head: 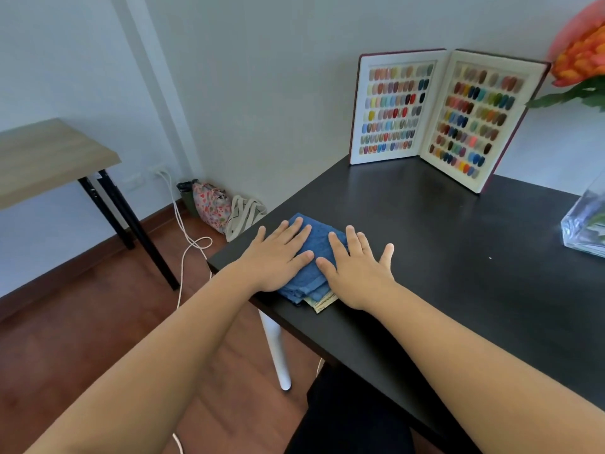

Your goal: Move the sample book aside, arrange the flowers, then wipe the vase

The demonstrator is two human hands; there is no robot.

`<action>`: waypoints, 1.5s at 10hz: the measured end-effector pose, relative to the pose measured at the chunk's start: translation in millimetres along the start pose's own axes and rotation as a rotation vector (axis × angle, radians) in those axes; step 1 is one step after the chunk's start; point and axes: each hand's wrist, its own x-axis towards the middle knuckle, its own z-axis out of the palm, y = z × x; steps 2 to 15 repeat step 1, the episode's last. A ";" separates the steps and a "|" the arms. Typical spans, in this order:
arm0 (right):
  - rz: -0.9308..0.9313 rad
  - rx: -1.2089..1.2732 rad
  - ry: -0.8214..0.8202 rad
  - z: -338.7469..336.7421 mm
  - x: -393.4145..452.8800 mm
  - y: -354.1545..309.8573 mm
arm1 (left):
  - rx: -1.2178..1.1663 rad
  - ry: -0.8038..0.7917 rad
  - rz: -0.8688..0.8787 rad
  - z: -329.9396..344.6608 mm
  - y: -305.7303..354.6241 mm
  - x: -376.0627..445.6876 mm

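My left hand [278, 257] and right hand [357, 270] lie open and flat on the folded blue cloth [314, 253] at the near corner of the black table [442, 240], gripping nothing. The sample book [445, 116] stands open well beyond my fingertips; the glass vase [586, 221] and orange flowers [579, 57] sit far off my right hand. I judge it best to close the book before sliding it aside.

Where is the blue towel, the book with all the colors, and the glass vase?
blue towel [319, 244]: head view, its top, between the hands.
sample book [389, 106]: head view, left page.
vase [582, 224]: head view, glass wall.
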 end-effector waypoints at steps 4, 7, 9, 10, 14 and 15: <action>-0.026 0.245 0.077 -23.9 -6.7 12.4 | -0.113 0.064 -0.001 -8.1 6.0 -1.7; -0.026 0.245 0.077 -23.9 -6.7 12.4 | -0.113 0.064 -0.001 -8.1 6.0 -1.7; -0.026 0.245 0.077 -23.9 -6.7 12.4 | -0.113 0.064 -0.001 -8.1 6.0 -1.7; -0.026 0.245 0.077 -23.9 -6.7 12.4 | -0.113 0.064 -0.001 -8.1 6.0 -1.7; -0.026 0.245 0.077 -23.9 -6.7 12.4 | -0.113 0.064 -0.001 -8.1 6.0 -1.7; -0.026 0.245 0.077 -23.9 -6.7 12.4 | -0.113 0.064 -0.001 -8.1 6.0 -1.7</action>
